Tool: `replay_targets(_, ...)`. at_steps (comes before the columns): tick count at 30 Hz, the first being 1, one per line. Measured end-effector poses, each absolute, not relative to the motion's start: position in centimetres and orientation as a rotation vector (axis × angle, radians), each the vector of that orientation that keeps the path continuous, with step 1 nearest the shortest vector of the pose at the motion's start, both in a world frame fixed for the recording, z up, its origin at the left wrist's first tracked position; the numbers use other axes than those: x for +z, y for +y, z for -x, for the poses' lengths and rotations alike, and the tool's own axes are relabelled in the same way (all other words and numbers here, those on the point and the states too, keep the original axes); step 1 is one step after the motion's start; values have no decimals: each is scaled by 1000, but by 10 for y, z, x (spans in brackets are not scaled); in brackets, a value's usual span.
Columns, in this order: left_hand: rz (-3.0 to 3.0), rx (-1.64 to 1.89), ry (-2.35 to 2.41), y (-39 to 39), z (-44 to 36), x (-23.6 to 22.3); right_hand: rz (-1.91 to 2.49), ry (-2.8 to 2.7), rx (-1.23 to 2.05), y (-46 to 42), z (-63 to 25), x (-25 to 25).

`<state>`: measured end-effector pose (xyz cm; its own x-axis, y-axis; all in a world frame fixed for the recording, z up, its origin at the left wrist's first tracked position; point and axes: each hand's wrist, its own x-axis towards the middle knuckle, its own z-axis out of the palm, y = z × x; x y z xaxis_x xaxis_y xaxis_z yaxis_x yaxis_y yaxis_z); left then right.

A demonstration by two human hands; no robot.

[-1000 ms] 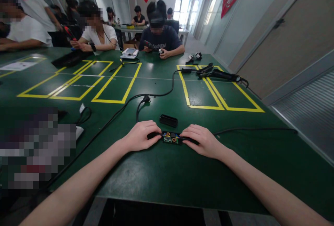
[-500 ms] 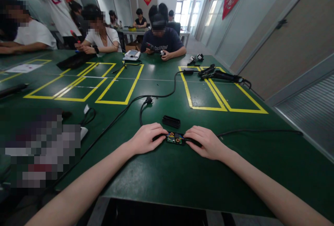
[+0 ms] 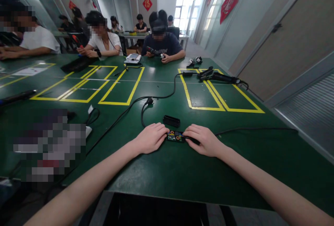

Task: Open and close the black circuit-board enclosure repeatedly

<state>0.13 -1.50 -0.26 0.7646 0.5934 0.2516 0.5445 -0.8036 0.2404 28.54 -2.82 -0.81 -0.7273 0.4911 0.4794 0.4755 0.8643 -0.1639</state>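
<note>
Black casing base (image 3: 176,142) sits open side up on the green desk (image 3: 156,177), toward the near side, btwn the two hands. In it: green PCB (image 3: 171,138) w/ 2 orange ring coils (image 3: 178,138), plus blue/yellow wires (image 3: 181,134). Long axis runs L–R, approx parallel to desk's near edge, R end a touch closer to the person; cords at both short ends.

L hand (image 3: 152,138): grip pinching plug cord (image 3: 142,116) right by base's L end; held bit mostly hidden under fingers. R hand (image 3: 205,140): grip pinching R cord (image 3: 261,128) at the other end, which trails off R across desk.

Black cover (image 3: 171,121) just beyond base, apart from it, hollow side up, long axis also approx L–R, slightly slanted. Mains plug (image 3: 149,101) beyond L hand, prongs pointing R.

Farther: in-line box (image 3: 187,74) on long cable, by a black cable bundle (image 3: 221,77), both on yellow tape outlines (image 3: 207,109). White device (image 3: 133,58) at far edge, near a seated co-worker (image 3: 167,45) w/ small part in hand. Cardboard box (image 3: 133,50) behind; contents can't be seen.
</note>
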Motion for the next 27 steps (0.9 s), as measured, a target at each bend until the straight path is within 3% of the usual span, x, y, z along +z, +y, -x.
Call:
replay_targets(7,-2732,400,992,-14,-6,-3,757,-2502,68,-26,-286,-14)
replay_targets(27,-2570,671,981,-10,-4,1,853,-2498,203,-30,-285,-11)
